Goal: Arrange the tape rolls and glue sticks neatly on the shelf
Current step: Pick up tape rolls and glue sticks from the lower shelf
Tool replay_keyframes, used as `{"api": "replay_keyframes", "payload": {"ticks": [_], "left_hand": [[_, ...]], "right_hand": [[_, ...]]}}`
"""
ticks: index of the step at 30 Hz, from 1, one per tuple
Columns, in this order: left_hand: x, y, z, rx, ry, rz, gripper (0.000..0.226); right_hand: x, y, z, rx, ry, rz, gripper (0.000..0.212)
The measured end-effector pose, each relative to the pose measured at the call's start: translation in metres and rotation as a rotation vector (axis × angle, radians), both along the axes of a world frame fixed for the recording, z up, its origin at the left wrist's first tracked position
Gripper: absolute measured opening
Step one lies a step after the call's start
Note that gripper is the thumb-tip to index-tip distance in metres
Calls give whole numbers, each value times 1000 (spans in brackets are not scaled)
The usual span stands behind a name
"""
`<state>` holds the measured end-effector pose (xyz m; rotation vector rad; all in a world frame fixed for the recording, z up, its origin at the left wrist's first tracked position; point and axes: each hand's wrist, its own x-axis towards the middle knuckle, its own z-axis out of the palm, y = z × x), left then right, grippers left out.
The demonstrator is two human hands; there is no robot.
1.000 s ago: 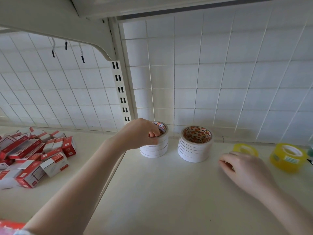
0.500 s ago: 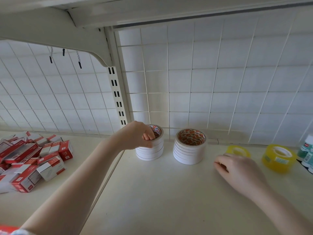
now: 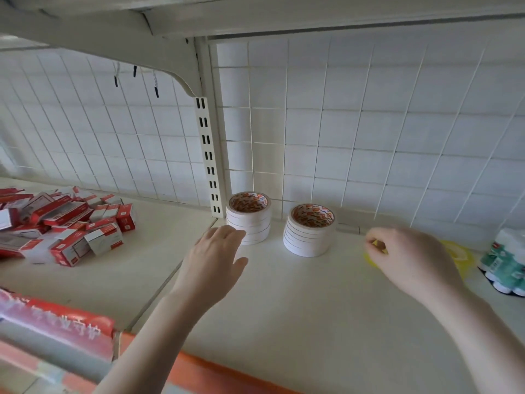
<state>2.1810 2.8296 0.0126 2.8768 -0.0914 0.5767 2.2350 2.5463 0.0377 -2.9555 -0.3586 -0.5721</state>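
Observation:
Two stacks of white tape rolls stand at the back of the cream shelf (image 3: 284,302): the left stack (image 3: 250,220) beside the slotted upright, the right stack (image 3: 311,234) a little apart from it. My left hand (image 3: 216,260) hovers just in front of the left stack with relaxed fingers and holds nothing. My right hand (image 3: 412,260) curls over a small yellow tape roll (image 3: 370,258) and pinches it; most of that roll is hidden. A second yellow tape roll (image 3: 461,255) lies behind that hand. A pack of glue sticks (image 3: 505,263) stands at the far right.
A loose heap of red-and-white small boxes (image 3: 65,223) covers the neighbouring shelf bay on the left. A wire grid panel (image 3: 369,137) backs the shelf, and a bracket (image 3: 181,78) with an upper shelf hangs overhead. A red price strip (image 3: 56,322) runs along the front edge.
My left hand has let go of the left white stack, drawn back and opened. My right hand has closed over the small yellow roll. The view has tilted down and shifted right.

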Motion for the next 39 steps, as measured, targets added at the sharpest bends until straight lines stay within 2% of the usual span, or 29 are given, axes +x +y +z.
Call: {"api": "replay_keyframes", "payload": {"ticks": [6,11,15,23,27,30,34,39], "left_hand": [[-29,-36,-10,-38,35,23,45],[-39,-66,-12,-51,20,-87,44],[-46,-100,-13,-86,16,-222,43],[-62,-193,-8,-71,49,-402,46],[-70,-254,-5,-57,58,-436,47],[-80,-313,-7,-73,77,-452,47],[-101,-412,-10,-172,99,-451,47],[-128,-539,-12,-223,133,-456,47]], "right_hand": [[-36,-19,-14,62,-58,6,13],[-83,-42,-39,104,-98,-157,7],[-122,-67,-58,153,-209,-286,16],[-176,-144,-60,145,-169,-513,11],[-194,-202,-56,142,-161,-562,17],[-216,-260,-58,121,-236,-608,14],[-255,-366,-63,124,-333,-675,17],[-306,-501,-66,125,-308,-708,27]]}}
